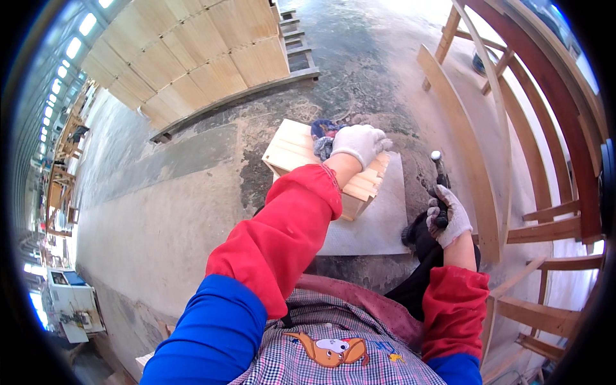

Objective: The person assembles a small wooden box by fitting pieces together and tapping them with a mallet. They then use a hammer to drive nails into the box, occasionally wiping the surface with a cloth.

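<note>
Hands in white work gloves, red sleeve covers over blue sleeves. Left hand (360, 144) lies palm down on top of a small pale wooden box (301, 151), fingers curled loosely over its far edge; whether they pinch anything there cannot be told. A bundle of blue cloth (324, 131) sits just beside that hand on the box. Box rests on a grey slab (378, 224) on the concrete floor (160, 212). Right hand (448, 215) is closed tight round the dark handle of a hammer (440, 173), head raised and pointing away, well apart from the box, off to its right. Long curved wooden frames (475, 167) stand along the right. Stacked pale boards (192, 58) lie further off on the left.
</note>
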`<control>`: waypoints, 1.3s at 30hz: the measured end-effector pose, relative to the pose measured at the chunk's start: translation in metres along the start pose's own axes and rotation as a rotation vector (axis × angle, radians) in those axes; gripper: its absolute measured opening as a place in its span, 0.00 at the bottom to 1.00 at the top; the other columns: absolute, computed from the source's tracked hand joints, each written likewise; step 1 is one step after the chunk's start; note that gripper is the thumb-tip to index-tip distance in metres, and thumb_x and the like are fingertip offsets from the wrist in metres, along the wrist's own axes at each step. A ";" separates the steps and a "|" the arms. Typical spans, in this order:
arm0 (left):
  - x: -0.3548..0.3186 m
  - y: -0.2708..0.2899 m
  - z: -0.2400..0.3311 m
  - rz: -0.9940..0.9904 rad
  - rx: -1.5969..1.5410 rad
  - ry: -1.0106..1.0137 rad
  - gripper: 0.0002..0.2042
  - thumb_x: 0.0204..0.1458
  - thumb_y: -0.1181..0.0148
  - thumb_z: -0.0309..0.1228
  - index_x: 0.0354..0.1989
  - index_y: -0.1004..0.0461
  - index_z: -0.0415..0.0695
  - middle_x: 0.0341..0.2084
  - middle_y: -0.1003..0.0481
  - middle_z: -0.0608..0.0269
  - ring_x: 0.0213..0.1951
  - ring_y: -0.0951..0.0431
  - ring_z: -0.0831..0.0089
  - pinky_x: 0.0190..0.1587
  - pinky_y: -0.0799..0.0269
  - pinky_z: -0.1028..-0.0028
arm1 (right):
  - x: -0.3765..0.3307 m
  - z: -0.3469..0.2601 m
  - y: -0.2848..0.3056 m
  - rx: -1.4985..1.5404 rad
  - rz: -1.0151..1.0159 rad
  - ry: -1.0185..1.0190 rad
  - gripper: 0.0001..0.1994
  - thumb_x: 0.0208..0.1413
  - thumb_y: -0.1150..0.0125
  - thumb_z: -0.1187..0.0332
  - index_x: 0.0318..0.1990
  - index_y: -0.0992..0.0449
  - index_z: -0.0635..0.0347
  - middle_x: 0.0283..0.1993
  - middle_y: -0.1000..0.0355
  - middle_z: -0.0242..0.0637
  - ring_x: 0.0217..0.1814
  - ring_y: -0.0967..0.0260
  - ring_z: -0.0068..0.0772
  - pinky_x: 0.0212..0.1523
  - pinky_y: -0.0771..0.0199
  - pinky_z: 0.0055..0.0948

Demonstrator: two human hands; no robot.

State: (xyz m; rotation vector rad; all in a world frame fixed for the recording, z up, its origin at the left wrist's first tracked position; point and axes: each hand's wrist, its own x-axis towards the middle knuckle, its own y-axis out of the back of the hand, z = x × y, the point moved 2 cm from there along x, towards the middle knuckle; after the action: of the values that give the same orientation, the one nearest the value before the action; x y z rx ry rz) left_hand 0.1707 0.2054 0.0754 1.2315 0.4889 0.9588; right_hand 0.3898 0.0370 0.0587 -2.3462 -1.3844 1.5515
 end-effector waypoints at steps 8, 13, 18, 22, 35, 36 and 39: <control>-0.085 0.127 0.032 0.080 -1.377 0.256 0.15 0.67 0.51 0.42 0.36 0.27 0.42 0.18 0.31 0.73 0.18 0.34 0.85 0.20 0.40 0.83 | 0.010 0.010 -0.009 -0.064 0.049 0.083 0.07 0.59 0.35 0.63 0.35 0.26 0.51 0.23 0.30 0.28 0.18 0.34 0.21 0.16 0.31 0.21; -0.191 0.120 0.077 -0.183 -1.477 0.043 0.09 0.63 0.42 0.32 0.38 0.20 0.39 0.24 0.24 0.70 0.23 0.28 0.86 0.24 0.33 0.82 | 0.033 0.028 -0.023 -0.066 0.051 0.045 0.06 0.57 0.34 0.65 0.33 0.26 0.52 0.24 0.29 0.28 0.18 0.34 0.24 0.17 0.32 0.22; -0.219 -0.036 0.047 -0.124 -1.340 0.617 0.14 0.62 0.42 0.42 0.41 0.22 0.41 0.25 0.26 0.71 0.27 0.28 0.84 0.29 0.31 0.79 | 0.057 0.035 -0.014 -0.134 0.011 0.132 0.06 0.55 0.32 0.63 0.32 0.25 0.47 0.24 0.28 0.26 0.18 0.33 0.24 0.17 0.31 0.27; -0.227 -0.041 0.048 -0.249 -1.178 0.617 0.19 0.58 0.40 0.42 0.51 0.22 0.41 0.33 0.20 0.63 0.32 0.22 0.74 0.36 0.26 0.73 | 0.067 0.041 -0.008 -0.350 0.156 0.309 0.08 0.54 0.31 0.63 0.34 0.26 0.48 0.23 0.32 0.25 0.17 0.36 0.23 0.16 0.33 0.28; -0.209 -0.081 0.003 -0.119 -0.902 0.600 0.36 0.48 0.32 0.48 0.62 0.32 0.36 0.49 0.21 0.46 0.49 0.20 0.58 0.51 0.26 0.67 | 0.014 0.093 -0.029 -1.140 -0.077 1.115 0.15 0.46 0.39 0.72 0.43 0.30 0.62 0.29 0.31 0.35 0.30 0.30 0.36 0.37 0.28 0.34; -0.205 -0.093 -0.010 -0.120 -0.975 0.672 0.39 0.47 0.31 0.49 0.63 0.34 0.35 0.49 0.21 0.45 0.49 0.20 0.58 0.50 0.25 0.66 | 0.002 0.097 -0.044 -1.183 -0.126 1.163 0.16 0.46 0.38 0.72 0.44 0.30 0.62 0.29 0.30 0.37 0.31 0.29 0.38 0.38 0.28 0.35; -0.206 -0.090 -0.020 -0.069 -0.980 0.713 0.46 0.45 0.28 0.52 0.67 0.40 0.35 0.47 0.21 0.45 0.46 0.19 0.57 0.47 0.24 0.64 | -0.040 0.105 -0.069 -1.318 -0.214 1.075 0.21 0.45 0.35 0.75 0.49 0.31 0.62 0.36 0.32 0.31 0.37 0.35 0.25 0.43 0.31 0.25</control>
State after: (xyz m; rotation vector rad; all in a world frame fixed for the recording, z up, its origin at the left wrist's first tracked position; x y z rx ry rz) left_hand 0.0749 0.0438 -0.0503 -0.0309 0.4998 1.3384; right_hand 0.2616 0.0073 0.0655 -2.4329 -2.2943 -1.0234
